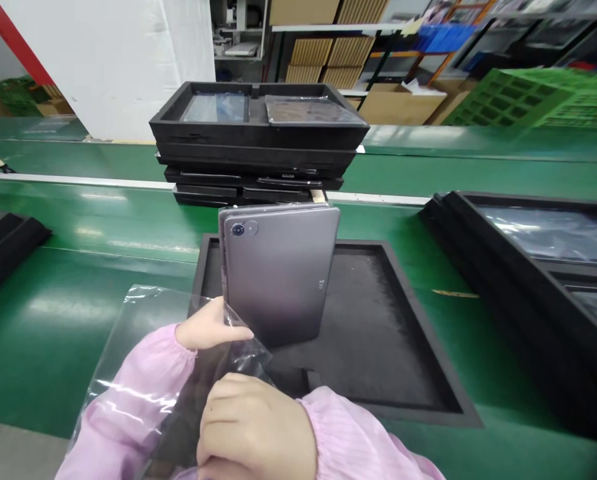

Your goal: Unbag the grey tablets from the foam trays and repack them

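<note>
A grey tablet (278,270) stands upright with its back and camera lens facing me, above an empty black foam tray (378,333). My left hand (209,327) pinches the tablet's lower left edge together with the mouth of a clear plastic bag (143,347). My right hand (255,427) is closed around the crumpled bag just below the tablet. The tablet's lower end sits at the bag's opening. Both arms wear pink sleeves.
A stack of black foam trays (258,143) holding bagged tablets stands behind on the green conveyor belt (78,220). More black trays sit at the right (538,267) and the left edge (3,243). Green crates (518,100) and cardboard boxes lie beyond.
</note>
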`<action>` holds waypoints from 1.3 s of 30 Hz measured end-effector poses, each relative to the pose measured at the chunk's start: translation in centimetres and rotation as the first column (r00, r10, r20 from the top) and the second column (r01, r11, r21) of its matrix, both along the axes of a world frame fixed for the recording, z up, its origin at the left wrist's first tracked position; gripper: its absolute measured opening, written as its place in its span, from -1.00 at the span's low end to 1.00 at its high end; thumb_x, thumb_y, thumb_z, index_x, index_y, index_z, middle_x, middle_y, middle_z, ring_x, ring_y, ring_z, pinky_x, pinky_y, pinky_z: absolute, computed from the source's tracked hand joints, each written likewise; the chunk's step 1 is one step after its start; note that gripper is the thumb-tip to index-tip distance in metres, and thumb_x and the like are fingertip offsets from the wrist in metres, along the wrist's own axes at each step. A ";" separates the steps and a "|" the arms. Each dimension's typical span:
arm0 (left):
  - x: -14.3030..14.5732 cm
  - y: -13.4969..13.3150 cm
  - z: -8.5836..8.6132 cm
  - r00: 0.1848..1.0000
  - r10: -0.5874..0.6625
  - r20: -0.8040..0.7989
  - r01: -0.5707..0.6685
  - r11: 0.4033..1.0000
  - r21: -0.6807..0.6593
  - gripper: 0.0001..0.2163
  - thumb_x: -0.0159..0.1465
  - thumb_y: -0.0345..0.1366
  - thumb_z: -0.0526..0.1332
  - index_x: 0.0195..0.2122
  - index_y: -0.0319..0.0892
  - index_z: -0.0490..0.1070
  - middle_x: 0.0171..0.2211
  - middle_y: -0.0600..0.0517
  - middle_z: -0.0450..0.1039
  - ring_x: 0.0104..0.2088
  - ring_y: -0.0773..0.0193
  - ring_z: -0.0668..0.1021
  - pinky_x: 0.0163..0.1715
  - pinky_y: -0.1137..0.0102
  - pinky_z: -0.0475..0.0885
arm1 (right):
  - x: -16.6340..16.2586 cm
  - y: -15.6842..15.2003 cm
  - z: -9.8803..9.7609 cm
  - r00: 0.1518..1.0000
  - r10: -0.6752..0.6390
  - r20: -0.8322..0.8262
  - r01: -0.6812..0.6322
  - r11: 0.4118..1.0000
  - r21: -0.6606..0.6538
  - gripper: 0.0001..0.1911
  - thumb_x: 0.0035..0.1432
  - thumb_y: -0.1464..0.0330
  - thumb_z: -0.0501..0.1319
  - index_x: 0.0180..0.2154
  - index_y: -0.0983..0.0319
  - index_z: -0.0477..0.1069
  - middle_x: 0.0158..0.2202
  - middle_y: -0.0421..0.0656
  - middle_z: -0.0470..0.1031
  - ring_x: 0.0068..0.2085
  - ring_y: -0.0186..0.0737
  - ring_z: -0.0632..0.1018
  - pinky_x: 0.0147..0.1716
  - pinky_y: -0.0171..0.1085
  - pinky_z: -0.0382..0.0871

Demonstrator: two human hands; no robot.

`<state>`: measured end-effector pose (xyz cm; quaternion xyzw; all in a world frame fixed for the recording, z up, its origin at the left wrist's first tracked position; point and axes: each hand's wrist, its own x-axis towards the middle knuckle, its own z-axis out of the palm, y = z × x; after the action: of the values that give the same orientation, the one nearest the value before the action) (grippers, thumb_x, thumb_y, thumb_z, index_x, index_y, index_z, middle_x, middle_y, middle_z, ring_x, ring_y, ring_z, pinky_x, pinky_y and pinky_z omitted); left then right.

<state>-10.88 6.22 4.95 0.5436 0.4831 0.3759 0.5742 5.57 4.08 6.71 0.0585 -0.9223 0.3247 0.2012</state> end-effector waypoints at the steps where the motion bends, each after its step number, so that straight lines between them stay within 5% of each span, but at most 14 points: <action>1: 0.0 0.0 0.1 1.000 -0.002 0.002 0.002 1.000 -0.006 -0.71 0.10 -0.30 0.38 -0.17 -0.30 0.50 -0.24 -0.09 0.58 -0.21 0.09 0.59 -0.17 0.29 0.49 | 0.0 0.0 0.0 1.000 0.005 0.009 -0.005 1.000 0.003 -0.79 0.27 0.25 0.19 -0.40 0.20 0.37 -0.41 -0.30 0.52 -0.32 -0.38 0.44 -0.28 -0.28 0.25; 39: -0.1 -0.1 0.0 0.999 0.019 -0.037 -0.018 0.999 0.026 -0.68 0.07 -0.27 0.40 -0.17 -0.28 0.47 -0.24 -0.08 0.56 -0.21 0.12 0.57 -0.15 0.28 0.48 | 0.3 0.1 -0.5 0.999 0.037 -0.029 -0.038 0.998 -0.059 -0.81 0.23 0.29 0.22 -0.42 0.22 0.39 -0.45 -0.32 0.47 -0.34 -0.35 0.38 -0.36 -0.28 0.20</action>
<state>-10.94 6.11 5.00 0.5534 0.4937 0.3774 0.5546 5.88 4.20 6.23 0.0742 -0.9080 0.3550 0.2096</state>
